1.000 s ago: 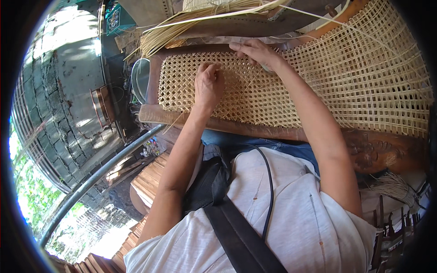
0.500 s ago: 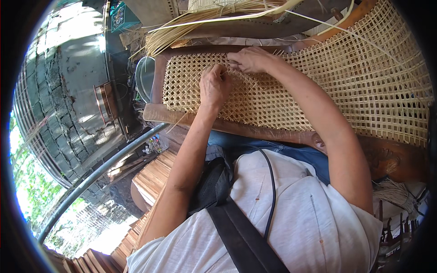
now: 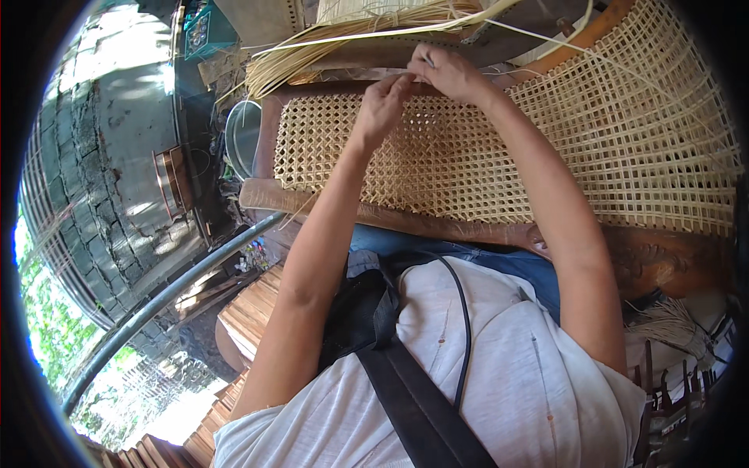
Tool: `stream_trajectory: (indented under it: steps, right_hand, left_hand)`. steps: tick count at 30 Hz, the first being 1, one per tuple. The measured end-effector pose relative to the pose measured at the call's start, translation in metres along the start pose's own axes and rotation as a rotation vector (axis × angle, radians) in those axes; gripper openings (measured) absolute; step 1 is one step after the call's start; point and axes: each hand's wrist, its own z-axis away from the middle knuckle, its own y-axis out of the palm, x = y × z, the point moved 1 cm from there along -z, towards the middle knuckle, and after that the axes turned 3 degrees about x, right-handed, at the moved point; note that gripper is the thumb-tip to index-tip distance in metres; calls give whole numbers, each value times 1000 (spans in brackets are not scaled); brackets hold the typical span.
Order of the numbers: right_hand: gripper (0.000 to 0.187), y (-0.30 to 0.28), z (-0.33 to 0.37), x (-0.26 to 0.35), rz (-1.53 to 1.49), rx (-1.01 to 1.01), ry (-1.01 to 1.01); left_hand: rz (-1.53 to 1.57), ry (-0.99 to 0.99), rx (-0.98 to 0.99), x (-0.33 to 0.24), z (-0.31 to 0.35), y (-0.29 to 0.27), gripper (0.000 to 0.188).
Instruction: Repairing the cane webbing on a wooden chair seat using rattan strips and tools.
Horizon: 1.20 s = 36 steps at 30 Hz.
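A woven cane panel (image 3: 468,175) with an open lattice is stretched in a brown wooden frame (image 3: 445,229) across my lap. Over the frame's far rail, my left hand (image 3: 381,109) is closed in a pinch, fingertips almost meeting those of my right hand (image 3: 451,73). What the left fingers hold is too small to make out. My right hand is closed too, and a small dark tip pokes out between its fingers; its kind does not show. Under the hands, the weave is dense in the middle and looser toward the right.
Beyond the frame lies a bundle of cane strips (image 3: 285,69), with long strands crossing to the right. A pale bucket (image 3: 240,139) stands left of the frame. A metal pipe (image 3: 168,300) slants at the left, near stacked wooden slats (image 3: 251,308). More cane (image 3: 667,324) hangs at lower right.
Both hands have moved up and away from the weave to the far rail, fingertips brought close together. The patch of cane they covered now shows.
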Motion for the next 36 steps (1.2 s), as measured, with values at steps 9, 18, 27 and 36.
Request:
stream_trajectory:
  steps: [9, 18, 27, 36]
  right_hand:
    - [34, -3, 6, 26, -430, 344, 465]
    - [29, 31, -9, 14, 125, 338, 173]
    - [32, 16, -16, 44, 246, 393, 151]
    - [32, 16, -22, 37, 193, 393, 202]
  left_hand:
    - [-166, -2, -63, 20, 2, -30, 33]
    - [-513, -210, 92, 21, -17, -35, 32]
    - [-686, -313, 118, 26, -31, -26, 38]
    - [-649, -343, 149, 30, -33, -27, 47]
